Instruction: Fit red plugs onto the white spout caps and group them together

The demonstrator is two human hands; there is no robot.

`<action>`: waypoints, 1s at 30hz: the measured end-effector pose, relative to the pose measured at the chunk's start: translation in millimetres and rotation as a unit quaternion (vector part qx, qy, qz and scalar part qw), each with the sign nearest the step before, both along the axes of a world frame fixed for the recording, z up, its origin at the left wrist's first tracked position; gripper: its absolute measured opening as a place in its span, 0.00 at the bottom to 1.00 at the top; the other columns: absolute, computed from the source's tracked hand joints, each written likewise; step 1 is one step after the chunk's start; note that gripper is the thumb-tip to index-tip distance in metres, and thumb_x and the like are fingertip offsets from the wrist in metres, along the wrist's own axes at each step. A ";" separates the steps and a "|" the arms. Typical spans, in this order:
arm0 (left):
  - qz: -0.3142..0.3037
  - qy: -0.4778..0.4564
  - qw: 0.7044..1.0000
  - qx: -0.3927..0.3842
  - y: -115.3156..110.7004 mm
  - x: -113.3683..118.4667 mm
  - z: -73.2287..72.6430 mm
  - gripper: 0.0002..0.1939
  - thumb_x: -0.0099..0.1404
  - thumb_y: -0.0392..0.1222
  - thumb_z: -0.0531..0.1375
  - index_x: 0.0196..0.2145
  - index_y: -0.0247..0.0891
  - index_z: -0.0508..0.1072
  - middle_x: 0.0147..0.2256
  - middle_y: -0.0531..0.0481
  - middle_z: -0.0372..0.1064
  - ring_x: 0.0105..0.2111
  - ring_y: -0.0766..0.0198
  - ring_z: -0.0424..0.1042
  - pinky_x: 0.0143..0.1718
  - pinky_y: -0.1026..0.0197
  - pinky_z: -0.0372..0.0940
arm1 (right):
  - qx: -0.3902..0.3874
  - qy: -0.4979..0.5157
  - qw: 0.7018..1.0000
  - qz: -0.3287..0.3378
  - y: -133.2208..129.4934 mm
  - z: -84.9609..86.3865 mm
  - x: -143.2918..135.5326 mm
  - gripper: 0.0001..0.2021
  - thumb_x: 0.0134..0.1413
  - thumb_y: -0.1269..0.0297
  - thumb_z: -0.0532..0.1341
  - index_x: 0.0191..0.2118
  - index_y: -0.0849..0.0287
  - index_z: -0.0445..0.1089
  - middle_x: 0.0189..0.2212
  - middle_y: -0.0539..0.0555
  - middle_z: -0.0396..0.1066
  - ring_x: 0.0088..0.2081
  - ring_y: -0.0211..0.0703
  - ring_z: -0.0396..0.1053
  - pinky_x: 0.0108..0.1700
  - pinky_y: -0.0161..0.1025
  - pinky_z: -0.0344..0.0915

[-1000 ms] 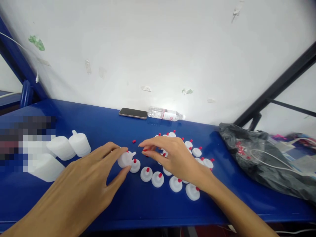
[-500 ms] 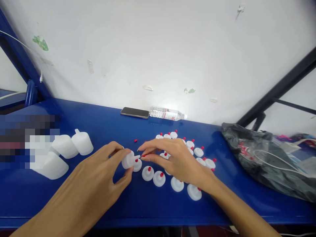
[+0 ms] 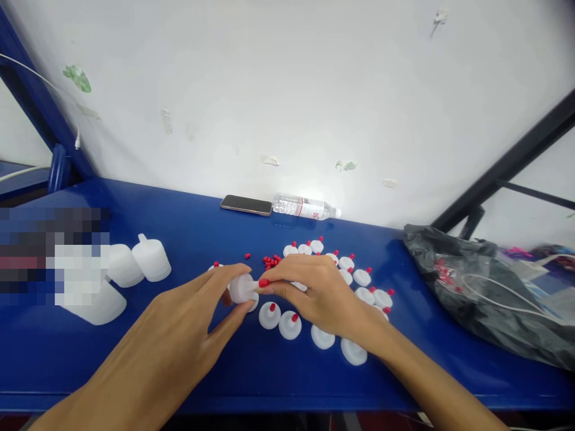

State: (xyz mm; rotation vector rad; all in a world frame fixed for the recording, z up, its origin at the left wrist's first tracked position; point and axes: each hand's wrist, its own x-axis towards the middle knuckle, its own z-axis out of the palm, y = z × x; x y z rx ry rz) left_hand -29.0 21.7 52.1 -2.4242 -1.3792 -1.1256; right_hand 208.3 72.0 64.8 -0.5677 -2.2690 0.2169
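Observation:
My left hand (image 3: 188,326) pinches a white plastic spout lid (image 3: 241,288) between thumb and fingers, its thin spout pointing right. My right hand (image 3: 321,287) holds a small red cap (image 3: 264,282) between thumb and fingertips, right at the tip of that spout. How far the cap sits over the tip is hard to tell. Just below and beyond the hands stand several white lids with red caps on their spouts, such as the capped lid (image 3: 290,325); some are partly hidden by my right hand. A pile of loose red caps (image 3: 272,261) lies behind the right fingers.
Stacked white lids (image 3: 151,260) lie at the left, beside a pixelated patch. One red cap (image 3: 247,255) lies apart. A phone (image 3: 246,205) and a clear plastic bottle (image 3: 305,207) rest by the wall. A black plastic bag (image 3: 485,299) fills the right side of the blue table (image 3: 224,374).
My right hand has brought the red cap onto line with the spout's tip. The held lid has shifted slightly right. The loose red pile shows more now.

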 end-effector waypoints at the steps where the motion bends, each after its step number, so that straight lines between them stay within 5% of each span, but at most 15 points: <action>1: -0.008 -0.002 1.000 -0.007 -0.1 0.2 -0.4 0.17 0.85 0.57 0.51 0.51 0.48 0.75 0.35 0.60 0.81 0.16 0.69 0.67 0.17 0.66 0.63 | 0.025 -0.015 1.000 0.003 0.5 -1.6 0.1 0.11 0.81 0.66 0.64 0.43 0.59 0.83 0.34 0.50 0.86 0.32 0.40 0.79 0.38 0.37 0.71; 4: -0.011 0.000 1.000 -0.016 -0.9 0.6 -1.5 0.14 0.85 0.52 0.51 0.48 0.48 0.74 0.35 0.59 0.79 0.20 0.68 0.72 0.20 0.65 0.64 | 0.080 -0.062 0.995 -0.003 0.0 -4.2 -1.0 0.17 0.83 0.62 0.60 0.42 0.62 0.82 0.31 0.53 0.82 0.32 0.42 0.76 0.40 0.40 0.70; 8: -0.005 0.006 1.000 0.008 -2.2 0.8 -2.8 0.15 0.86 0.53 0.50 0.54 0.46 0.73 0.49 0.53 0.83 0.17 0.70 0.66 0.21 0.64 0.65 | 0.119 -0.093 0.988 -0.024 -3.1 -1.2 -2.5 0.22 0.86 0.60 0.55 0.40 0.63 0.80 0.30 0.53 0.79 0.30 0.42 0.73 0.38 0.41 0.66; 13: -0.035 -0.090 0.995 -0.026 -2.2 2.4 2.6 0.15 0.81 0.59 0.59 0.53 0.52 0.79 0.33 0.61 0.80 0.18 0.70 0.70 0.24 0.67 0.70 | 0.100 -0.099 0.990 -0.028 -6.7 6.2 -1.4 0.25 0.88 0.62 0.48 0.37 0.61 0.75 0.28 0.52 0.74 0.29 0.41 0.65 0.35 0.41 0.61; 17: -0.080 -0.180 0.977 -0.086 0.0 1.8 9.9 0.17 0.79 0.61 0.63 0.55 0.53 0.83 0.33 0.60 0.83 0.22 0.70 0.76 0.26 0.71 0.72 | 0.035 -0.048 0.998 -0.021 -10.4 10.8 -1.7 0.24 0.88 0.61 0.48 0.35 0.56 0.68 0.27 0.49 0.69 0.28 0.39 0.61 0.33 0.38 0.59; 23: -0.067 -0.171 0.981 -0.067 -0.9 6.9 7.1 0.19 0.79 0.60 0.62 0.52 0.48 0.85 0.28 0.60 0.82 0.21 0.69 0.75 0.24 0.69 0.71 | -0.035 0.002 0.999 0.027 -10.9 9.9 -1.3 0.18 0.85 0.69 0.51 0.35 0.54 0.63 0.29 0.48 0.71 0.29 0.37 0.64 0.35 0.35 0.61; 30: -0.057 -0.161 0.982 -0.076 -3.6 10.4 2.8 0.21 0.79 0.62 0.61 0.52 0.47 0.86 0.23 0.61 0.78 0.15 0.70 0.67 0.18 0.67 0.64 | -0.061 -0.053 0.997 0.014 -6.3 5.3 1.0 0.18 0.82 0.69 0.50 0.33 0.53 0.59 0.28 0.49 0.69 0.30 0.40 0.63 0.36 0.38 0.62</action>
